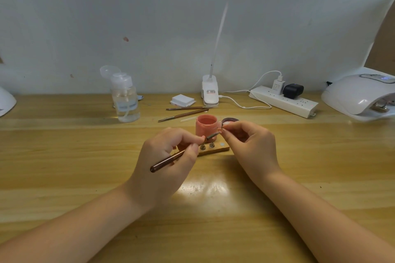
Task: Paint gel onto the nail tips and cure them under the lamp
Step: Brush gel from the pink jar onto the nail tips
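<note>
Hands are meeting over a pale wooden table (213, 209), the left hand (168, 151) pinching a copper-coloured gel brush (171, 158) like a pen, its bristled end reaching toward the right hand (250, 145). The right fingers (229, 129) are closing on a small nail tip (222, 130), too small to make out clearly, probably lifted so that the brush can coat it without smearing the stand. Just beyond the left fingers (195, 145), a wooden holder block (215, 150) is carrying two metal pegs, likely waiting for tips. Directly behind both sets of fingers an open pot of coral gel (206, 127) is sitting within easy dipping reach, its dark lid (230, 121) lying face up beside it. Farther off, spare brushes (183, 114), a stack of white wipes (182, 100) and a pump bottle (126, 100) are lying to the left, a clip lamp (210, 94) standing centre. Far to the right of the right fingers, the white curing lamp (359, 96) is sitting near a power strip (284, 101). Labels on the clip lamp and plug are showing, but none is readable.
</note>
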`<action>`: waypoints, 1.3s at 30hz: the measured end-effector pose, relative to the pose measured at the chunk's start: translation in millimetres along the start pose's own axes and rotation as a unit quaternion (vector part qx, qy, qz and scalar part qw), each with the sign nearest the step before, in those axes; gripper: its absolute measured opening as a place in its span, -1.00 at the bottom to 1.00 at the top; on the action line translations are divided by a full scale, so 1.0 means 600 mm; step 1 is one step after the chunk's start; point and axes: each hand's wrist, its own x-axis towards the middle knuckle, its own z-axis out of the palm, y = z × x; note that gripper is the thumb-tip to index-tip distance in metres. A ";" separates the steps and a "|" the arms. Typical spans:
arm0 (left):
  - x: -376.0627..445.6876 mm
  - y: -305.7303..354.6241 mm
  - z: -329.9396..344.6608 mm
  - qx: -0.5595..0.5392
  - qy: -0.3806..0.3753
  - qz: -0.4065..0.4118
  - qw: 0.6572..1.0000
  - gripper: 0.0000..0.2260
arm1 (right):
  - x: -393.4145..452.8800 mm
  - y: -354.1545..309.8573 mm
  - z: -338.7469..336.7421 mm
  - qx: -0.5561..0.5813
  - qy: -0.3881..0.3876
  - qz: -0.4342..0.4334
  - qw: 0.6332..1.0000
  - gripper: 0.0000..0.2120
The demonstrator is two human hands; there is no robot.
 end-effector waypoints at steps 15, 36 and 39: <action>0.002 0.004 0.003 -0.007 0.021 0.004 1.000 -0.80 | -0.001 -0.002 0.000 0.004 -0.001 -0.007 1.000 -0.88; 0.094 0.004 -0.010 -0.026 0.063 -0.168 0.983 -0.82 | 0.002 0.004 0.004 -0.002 0.002 0.037 0.999 -0.93; 0.150 -0.014 -0.007 0.087 -0.004 -0.223 0.971 -0.81 | 0.004 0.004 0.004 0.011 0.004 0.060 0.998 -0.93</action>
